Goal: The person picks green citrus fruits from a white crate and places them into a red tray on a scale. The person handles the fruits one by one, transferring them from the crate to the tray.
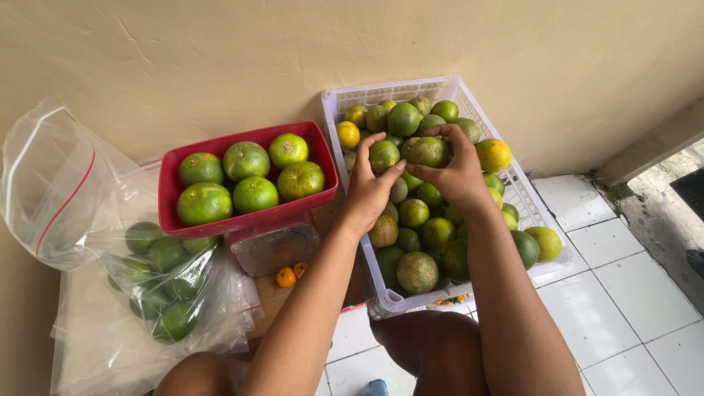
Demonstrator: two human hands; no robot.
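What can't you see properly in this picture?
Head view:
- The fruit low in the white crate: hidden under the top ones and both hands.
- What the scale shows: its red tray shades it.
- The left hand grip: seen only from the back.
- The plastic bags: cut off at the left edge.

Both bare forearms reach forward side by side. Left hand (369, 187) is palm-down, fingers curled, thumb out toward the right hand (455, 172). Right hand arches beside it, fingertips bent down in a closed grip, thumbs nearly meeting.
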